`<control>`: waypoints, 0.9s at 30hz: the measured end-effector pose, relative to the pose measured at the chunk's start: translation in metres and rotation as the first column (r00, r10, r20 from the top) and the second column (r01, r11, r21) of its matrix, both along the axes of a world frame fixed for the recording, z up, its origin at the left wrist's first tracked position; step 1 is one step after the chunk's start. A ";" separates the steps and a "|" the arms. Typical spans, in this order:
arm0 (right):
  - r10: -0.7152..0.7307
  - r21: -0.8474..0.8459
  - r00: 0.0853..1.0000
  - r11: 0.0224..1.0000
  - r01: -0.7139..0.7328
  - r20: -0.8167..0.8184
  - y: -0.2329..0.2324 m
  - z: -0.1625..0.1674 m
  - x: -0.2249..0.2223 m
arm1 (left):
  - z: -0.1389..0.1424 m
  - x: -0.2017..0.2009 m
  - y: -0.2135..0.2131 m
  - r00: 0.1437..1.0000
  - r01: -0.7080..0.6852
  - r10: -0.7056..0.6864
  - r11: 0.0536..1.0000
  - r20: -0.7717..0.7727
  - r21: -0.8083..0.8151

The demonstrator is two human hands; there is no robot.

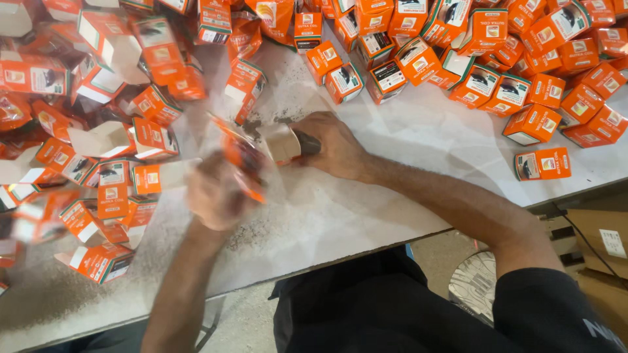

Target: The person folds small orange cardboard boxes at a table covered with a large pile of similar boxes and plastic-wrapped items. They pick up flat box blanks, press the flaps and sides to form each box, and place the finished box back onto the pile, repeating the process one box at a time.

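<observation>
My left hand (pixel 212 193) is blurred with motion and grips a small orange carton (pixel 243 160) with its end flaps open. My right hand (pixel 333 144) lies just to the right of it, fingers closed around a dark cylindrical part (pixel 307 144) whose end sits at the carton's pale open flap (pixel 282 142). Both hands are over the middle of a white table (pixel 405 137).
Open, empty orange cartons (pixel 111 150) are heaped on the left of the table. Closed orange cartons (pixel 484 52) are piled at the back right; one (pixel 542 164) lies alone near the right edge. Cardboard boxes (pixel 598 242) stand on the floor at the right.
</observation>
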State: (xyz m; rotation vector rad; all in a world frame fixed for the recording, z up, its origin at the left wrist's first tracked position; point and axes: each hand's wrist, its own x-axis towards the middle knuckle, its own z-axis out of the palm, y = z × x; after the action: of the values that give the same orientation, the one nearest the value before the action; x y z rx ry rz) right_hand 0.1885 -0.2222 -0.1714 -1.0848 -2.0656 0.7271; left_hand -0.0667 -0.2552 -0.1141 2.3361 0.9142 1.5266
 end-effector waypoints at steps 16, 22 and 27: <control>0.094 0.112 0.995 0.990 -0.089 -0.039 -0.006 0.007 -0.002 | -0.024 0.055 -0.004 0.910 -0.288 0.229 0.948 -0.345 -0.132; 0.064 0.071 0.997 0.996 -0.061 -0.044 -0.010 0.010 -0.002 | -0.028 0.064 0.004 0.929 0.021 0.213 0.786 0.303 -0.617; -0.014 -0.117 0.991 0.993 -0.001 -0.131 -0.019 0.012 -0.007 | -0.039 0.059 0.025 0.945 -0.053 0.308 0.483 0.113 -0.874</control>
State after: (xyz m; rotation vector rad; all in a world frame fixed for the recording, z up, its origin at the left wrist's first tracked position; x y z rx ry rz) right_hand 0.1818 -0.2416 -0.1592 -1.0776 -1.9275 0.9021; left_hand -0.0075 -0.2300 -0.1534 1.2858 1.4526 0.9788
